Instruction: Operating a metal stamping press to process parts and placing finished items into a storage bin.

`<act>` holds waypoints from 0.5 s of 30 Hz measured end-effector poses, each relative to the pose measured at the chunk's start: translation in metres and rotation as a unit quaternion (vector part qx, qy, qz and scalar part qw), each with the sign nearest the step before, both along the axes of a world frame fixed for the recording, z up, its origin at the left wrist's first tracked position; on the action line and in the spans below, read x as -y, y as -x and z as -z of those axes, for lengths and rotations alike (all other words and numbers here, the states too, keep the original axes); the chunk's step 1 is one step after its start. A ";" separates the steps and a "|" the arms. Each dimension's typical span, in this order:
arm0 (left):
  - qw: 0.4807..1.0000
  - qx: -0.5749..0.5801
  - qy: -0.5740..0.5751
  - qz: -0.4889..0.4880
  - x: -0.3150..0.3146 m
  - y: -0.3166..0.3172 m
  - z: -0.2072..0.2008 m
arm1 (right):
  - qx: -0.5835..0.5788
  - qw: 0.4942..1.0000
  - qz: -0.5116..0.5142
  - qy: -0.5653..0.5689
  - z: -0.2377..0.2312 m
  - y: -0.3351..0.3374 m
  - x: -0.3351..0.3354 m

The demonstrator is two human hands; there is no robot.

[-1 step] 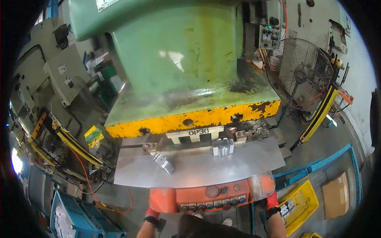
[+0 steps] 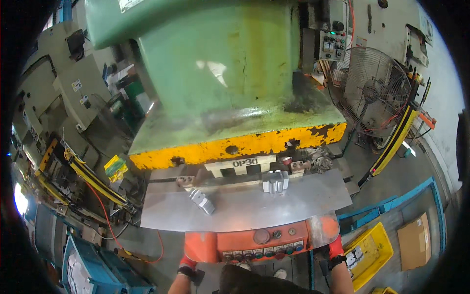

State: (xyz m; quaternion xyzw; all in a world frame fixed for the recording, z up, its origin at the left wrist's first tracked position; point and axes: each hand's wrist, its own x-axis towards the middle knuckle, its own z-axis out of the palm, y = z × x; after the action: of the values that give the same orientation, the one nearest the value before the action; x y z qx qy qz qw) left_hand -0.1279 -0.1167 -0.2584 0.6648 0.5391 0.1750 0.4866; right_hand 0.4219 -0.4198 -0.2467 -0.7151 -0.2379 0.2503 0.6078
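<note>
The red control console [image 2: 262, 237] is at the lower centre of the frame. Your left hand [image 2: 189, 261], red-gloved, is at the console's left end; your right hand [image 2: 336, 246], likewise gloved, is at its right end. The end covers [image 2: 200, 247] hide the fingers: you cannot tell how far either grip is open or whether it holds anything. Beyond the console, the metal surface [image 2: 249, 210] carries an angled silver part [image 2: 201, 201] left of centre and a ribbed silver block [image 2: 275, 182] right of centre. Above stands the green press [image 2: 215, 59].
</note>
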 end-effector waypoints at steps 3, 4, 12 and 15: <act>0.988 -0.123 0.000 0.098 -0.002 0.007 -0.032 | -0.007 1.000 0.010 0.004 0.004 -0.001 0.002; 0.967 -0.207 0.011 0.148 -0.008 0.014 -0.051 | 0.012 1.000 0.008 0.012 0.009 -0.005 0.003; 0.930 -0.336 -0.133 0.071 -0.119 -0.036 -0.228 | 0.125 0.986 -0.010 0.111 0.059 -0.011 0.039; 0.910 -0.239 -0.332 0.071 -0.158 -0.115 -0.280 | 0.019 0.995 0.063 0.077 0.057 0.009 0.054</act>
State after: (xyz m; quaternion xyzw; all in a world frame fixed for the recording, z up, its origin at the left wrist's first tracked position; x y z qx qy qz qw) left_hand -0.0130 0.0411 0.0219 0.8465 0.5015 0.1444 0.1054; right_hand 0.4132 -0.4733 -0.3039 -0.7779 -0.1841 0.2159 0.5607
